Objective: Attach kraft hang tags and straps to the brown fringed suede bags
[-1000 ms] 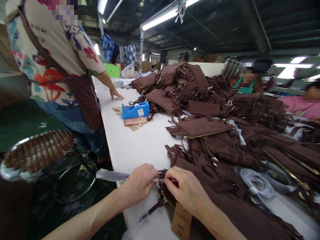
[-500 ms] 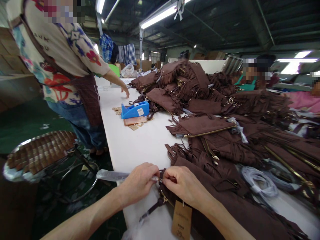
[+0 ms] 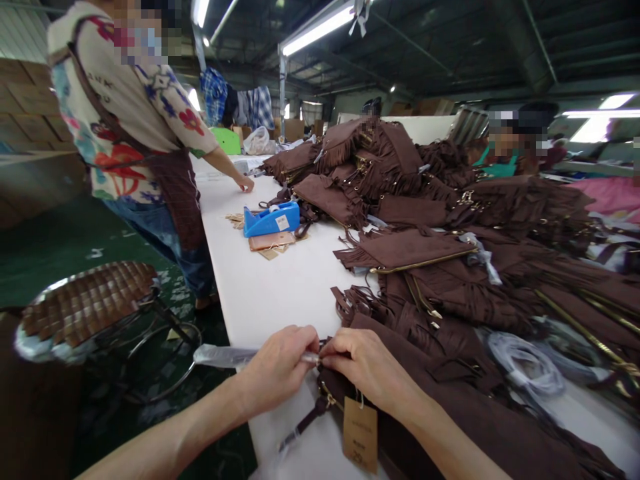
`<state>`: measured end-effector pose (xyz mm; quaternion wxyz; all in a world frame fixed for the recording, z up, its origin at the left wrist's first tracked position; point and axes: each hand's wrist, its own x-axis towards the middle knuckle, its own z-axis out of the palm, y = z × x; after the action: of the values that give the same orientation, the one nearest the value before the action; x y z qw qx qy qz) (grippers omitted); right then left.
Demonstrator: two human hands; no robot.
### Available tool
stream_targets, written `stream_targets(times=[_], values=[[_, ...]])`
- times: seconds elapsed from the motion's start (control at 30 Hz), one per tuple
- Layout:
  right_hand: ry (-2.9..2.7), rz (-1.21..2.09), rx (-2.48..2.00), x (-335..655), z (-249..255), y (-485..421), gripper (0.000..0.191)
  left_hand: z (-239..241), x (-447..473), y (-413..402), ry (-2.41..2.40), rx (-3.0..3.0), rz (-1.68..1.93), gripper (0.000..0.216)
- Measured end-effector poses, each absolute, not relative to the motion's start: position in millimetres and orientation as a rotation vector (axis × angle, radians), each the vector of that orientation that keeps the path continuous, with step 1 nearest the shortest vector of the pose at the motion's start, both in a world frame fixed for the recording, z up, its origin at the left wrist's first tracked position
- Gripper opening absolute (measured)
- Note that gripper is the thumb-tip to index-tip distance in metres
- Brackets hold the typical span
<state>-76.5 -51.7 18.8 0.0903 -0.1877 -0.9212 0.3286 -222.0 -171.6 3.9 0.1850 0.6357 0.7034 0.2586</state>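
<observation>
A dark brown fringed bag (image 3: 445, 393) lies on the white table in front of me. My left hand (image 3: 285, 360) is closed on a strip of clear plastic wrap (image 3: 220, 356), whose loose end sticks out to the left. Fingertip to fingertip with it, my right hand (image 3: 357, 360) pinches at the bag's upper left corner; what lies between those fingers is hidden. Below them, a short brown strap (image 3: 305, 423) with a gold clasp hangs from the bag, its end in plastic. A brown card tag (image 3: 360, 433) dangles under my right wrist.
A big pile of brown fringed bags (image 3: 370, 160) covers the table's right side. A blue tape dispenser (image 3: 271, 219) stands near a phone and card tags. At left are a stool (image 3: 90, 300) and a standing person (image 3: 135, 147) reaching over the white table (image 3: 250, 293).
My right fingers have shifted slightly left, closer to my left fingertips. The standing person's hand has lowered toward the table. My left hand stays nearly where it was.
</observation>
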Motion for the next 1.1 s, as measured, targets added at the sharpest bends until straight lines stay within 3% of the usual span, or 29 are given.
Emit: stream_targets(times=[0.27,0.4,0.5,0.77,1.1], values=[[-2.772,1.103,-0.523,-81,29,-53,0.020,10,-221,-170,1.998,1.713,0.747,0.012],[-2.840,0.987,-0.624,-85,26,-58,0.010,11,-218,-172,1.964,1.608,0.797,0.015],[-2.858,0.922,-0.561,-86,17,-62,0.015,12,-218,-172,1.884,1.513,0.850,0.017],[-2.623,0.893,-0.305,-60,-24,-70,0.024,2,-239,-167,1.396,0.707,0.922,0.034],[-2.564,0.548,-0.084,-53,-36,-73,0.030,-10,-223,-173,1.633,1.313,0.849,0.028]])
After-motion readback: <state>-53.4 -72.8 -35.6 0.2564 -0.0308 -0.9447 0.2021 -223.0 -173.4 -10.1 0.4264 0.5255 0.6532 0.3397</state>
